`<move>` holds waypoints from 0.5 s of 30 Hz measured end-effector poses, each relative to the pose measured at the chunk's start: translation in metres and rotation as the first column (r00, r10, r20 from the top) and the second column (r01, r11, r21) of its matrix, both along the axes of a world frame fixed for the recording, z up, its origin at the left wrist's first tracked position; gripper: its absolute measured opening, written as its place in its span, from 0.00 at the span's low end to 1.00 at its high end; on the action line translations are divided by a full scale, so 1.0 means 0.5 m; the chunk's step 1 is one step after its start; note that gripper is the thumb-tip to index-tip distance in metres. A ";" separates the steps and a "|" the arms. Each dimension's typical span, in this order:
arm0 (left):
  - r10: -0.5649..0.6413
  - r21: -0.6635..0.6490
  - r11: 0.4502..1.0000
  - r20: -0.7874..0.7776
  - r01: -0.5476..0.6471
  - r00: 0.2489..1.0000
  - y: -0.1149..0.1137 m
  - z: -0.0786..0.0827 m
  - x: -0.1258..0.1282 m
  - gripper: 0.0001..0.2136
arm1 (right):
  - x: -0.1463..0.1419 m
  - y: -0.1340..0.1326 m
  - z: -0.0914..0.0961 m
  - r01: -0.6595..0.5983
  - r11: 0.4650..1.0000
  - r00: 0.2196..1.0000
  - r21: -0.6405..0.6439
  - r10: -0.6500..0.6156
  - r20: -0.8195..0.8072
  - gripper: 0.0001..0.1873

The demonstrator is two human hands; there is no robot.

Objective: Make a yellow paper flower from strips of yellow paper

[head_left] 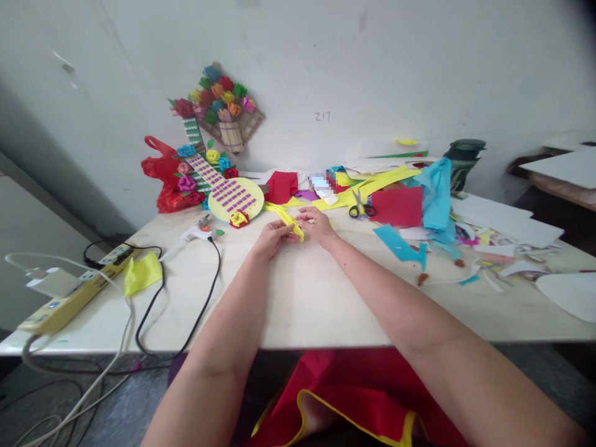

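Observation:
My left hand and my right hand meet near the middle of the pale table, both pinched on a long yellow paper strip. The strip runs from my fingers back and to the left, toward a yellow paper guitar with purple bars and paper roses. A small red and yellow paper rose lies just left of my hands.
A glue gun with a black cord lies left of my hands, beside a yellow power strip and a yellow paper scrap. Scissors, red sheets and blue paper scraps crowd the right. A paper flower bouquet leans on the wall.

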State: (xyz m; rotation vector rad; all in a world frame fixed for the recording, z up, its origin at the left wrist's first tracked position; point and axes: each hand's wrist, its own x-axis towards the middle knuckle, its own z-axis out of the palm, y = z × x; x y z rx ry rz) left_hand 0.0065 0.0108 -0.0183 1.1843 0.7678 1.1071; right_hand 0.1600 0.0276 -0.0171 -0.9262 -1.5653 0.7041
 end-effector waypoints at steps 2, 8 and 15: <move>0.002 0.000 1.000 -0.022 -0.002 1.000 0.001 -0.002 0.000 0.08 | 0.000 0.003 -0.003 0.014 1.000 1.000 -0.007 -0.014 0.021 0.05; -0.022 -0.005 1.000 -0.039 0.022 0.999 -0.004 0.002 0.003 0.09 | -0.003 -0.001 -0.002 0.021 1.000 0.996 -0.012 -0.020 0.082 0.04; -0.051 0.004 0.999 -0.043 0.052 0.998 -0.002 0.000 0.005 0.09 | -0.003 -0.009 0.003 -0.051 0.995 0.995 -0.087 0.058 0.087 0.05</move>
